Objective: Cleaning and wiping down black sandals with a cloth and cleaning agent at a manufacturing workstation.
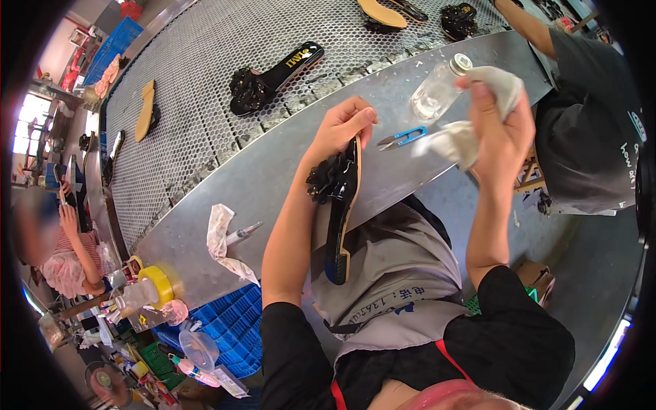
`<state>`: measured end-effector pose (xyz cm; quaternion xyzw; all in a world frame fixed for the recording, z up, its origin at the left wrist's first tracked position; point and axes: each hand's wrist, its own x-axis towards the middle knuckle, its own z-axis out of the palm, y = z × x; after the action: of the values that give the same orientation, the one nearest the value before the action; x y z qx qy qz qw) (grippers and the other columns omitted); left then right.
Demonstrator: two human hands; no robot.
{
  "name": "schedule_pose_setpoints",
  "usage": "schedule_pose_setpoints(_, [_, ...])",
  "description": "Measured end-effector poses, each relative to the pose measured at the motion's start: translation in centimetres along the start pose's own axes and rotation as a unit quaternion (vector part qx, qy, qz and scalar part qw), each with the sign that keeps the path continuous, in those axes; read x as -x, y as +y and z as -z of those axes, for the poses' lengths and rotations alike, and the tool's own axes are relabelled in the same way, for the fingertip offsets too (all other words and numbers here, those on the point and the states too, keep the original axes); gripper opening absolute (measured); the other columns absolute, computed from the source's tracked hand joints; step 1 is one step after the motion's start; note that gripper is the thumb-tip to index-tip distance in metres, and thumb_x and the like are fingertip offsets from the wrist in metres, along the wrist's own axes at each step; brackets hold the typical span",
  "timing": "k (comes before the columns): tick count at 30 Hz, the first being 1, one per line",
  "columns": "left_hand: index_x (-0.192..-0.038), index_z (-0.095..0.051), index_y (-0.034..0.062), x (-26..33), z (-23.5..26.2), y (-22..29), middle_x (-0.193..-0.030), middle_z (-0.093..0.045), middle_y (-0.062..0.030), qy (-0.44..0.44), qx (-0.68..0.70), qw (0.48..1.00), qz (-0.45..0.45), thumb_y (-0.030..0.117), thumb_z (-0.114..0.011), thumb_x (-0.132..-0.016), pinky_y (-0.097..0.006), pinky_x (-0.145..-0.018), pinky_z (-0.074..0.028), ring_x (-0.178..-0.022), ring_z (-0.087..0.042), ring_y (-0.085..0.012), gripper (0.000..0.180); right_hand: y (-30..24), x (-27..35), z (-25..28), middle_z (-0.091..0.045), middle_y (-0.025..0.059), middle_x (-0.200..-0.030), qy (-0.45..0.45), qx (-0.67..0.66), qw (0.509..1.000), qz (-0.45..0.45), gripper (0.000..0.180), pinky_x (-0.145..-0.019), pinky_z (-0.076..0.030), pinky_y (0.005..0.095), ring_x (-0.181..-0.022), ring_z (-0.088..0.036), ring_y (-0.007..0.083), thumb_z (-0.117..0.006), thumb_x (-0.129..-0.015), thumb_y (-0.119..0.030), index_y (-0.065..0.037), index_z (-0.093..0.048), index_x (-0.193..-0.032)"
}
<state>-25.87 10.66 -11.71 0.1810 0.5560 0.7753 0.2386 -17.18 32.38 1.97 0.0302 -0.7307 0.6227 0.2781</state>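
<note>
a black sandal (pixel 339 219) is held upright in the left hand (pixel 342 126), the fingers closed around its upper end, so that the shoe hangs toe-down over the lap, in front of the edge of the metal bench (pixel 273 184). a white cloth (pixel 471 130) is clamped in the right hand (pixel 502 130), and it is bunched against the mouth of a small clear bottle (pixel 437 92), which is tipped toward the cloth near the far edge of the bench; whether the bottle is also gripped by that hand cannot be told. judged from this, the cloth appears to be at the wetting stage, and the wiping of the sandal is not yet begun, since cloth and shoe are well apart. the sandal is seen to be glossy black, with a black flower ornament on its strap and a tan edge along the sole; no marks can be made out on it at this size. blue thread snips (pixel 403 138) lie on the bench between the two hands. a second rag (pixel 222 236) and a pen-like tool (pixel 242 234) are left further along to the left, and other sandals (pixel 273 78) rest on the perforated belt (pixel 205 89) beyond.
</note>
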Motion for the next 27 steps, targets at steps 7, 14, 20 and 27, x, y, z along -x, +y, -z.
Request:
schedule_pose_setpoints(7, [-0.098, -0.063, 0.0068, -0.7, -0.5, -0.5, -0.060, -0.059, -0.0036, -0.019, 0.003, 1.000, -0.007, 0.031, -0.063, -0.107, -0.026, -0.040, -0.034, -0.042, -0.047, -0.0087, 0.026, 3.7, -4.8, 4.6, -0.070, 0.0103, -0.124, -0.060, 0.345, 0.912, 0.216, 0.019, -0.089, -0.054, 0.0321, -0.097, -0.070, 0.0283, -0.063, -0.097, 0.005, 0.001, -0.069, -0.114])
schedule_pose_setpoints(14, [-0.099, -0.063, 0.0067, -1.2, -0.6, -0.7, -0.058, -0.058, -0.0030, -0.010, 0.002, 1.000, -0.007, 0.031, -0.063, -0.107, -0.026, -0.039, -0.033, -0.041, -0.046, -0.0088, 0.026, 5.6, -5.4, 4.7, -0.070, 0.0085, -0.128, -0.075, 0.344, 0.911, 0.214, 0.026, -0.083, -0.057, 0.0358, -0.098, -0.072, 0.0317, -0.055, -0.096, 0.008, -0.002, -0.069, -0.115])
schedule_pose_setpoints(20, [-0.099, -0.063, 0.0065, -2.0, -1.1, -0.7, -0.059, -0.058, -0.0030, -0.009, -0.014, 1.000, 0.003, 0.031, -0.063, -0.106, -0.026, -0.041, -0.034, -0.042, -0.047, -0.0087, 0.026, 6.5, -4.3, 4.0, -0.070, 0.0108, -0.115, -0.072, 0.363, 0.920, 0.126, 0.023, -0.074, -0.057, 0.0405, -0.086, -0.070, 0.0368, -0.063, -0.096, -0.004, -0.005, -0.063, -0.119])
schedule_pose_setpoints(27, [-0.099, -0.063, 0.0063, -2.8, -1.5, -0.9, -0.059, -0.059, -0.0030, -0.007, 0.005, 1.000, 0.020, 0.031, -0.064, -0.106, -0.026, -0.041, -0.034, -0.043, -0.047, -0.0092, 0.026, 9.2, -5.2, 4.2, -0.068, 0.0133, -0.108, -0.049, 0.347, 0.929, 0.119, 0.028, -0.073, -0.056, 0.0456, -0.080, -0.070, 0.0346, -0.066, -0.102, -0.021, -0.006, -0.053, -0.121])
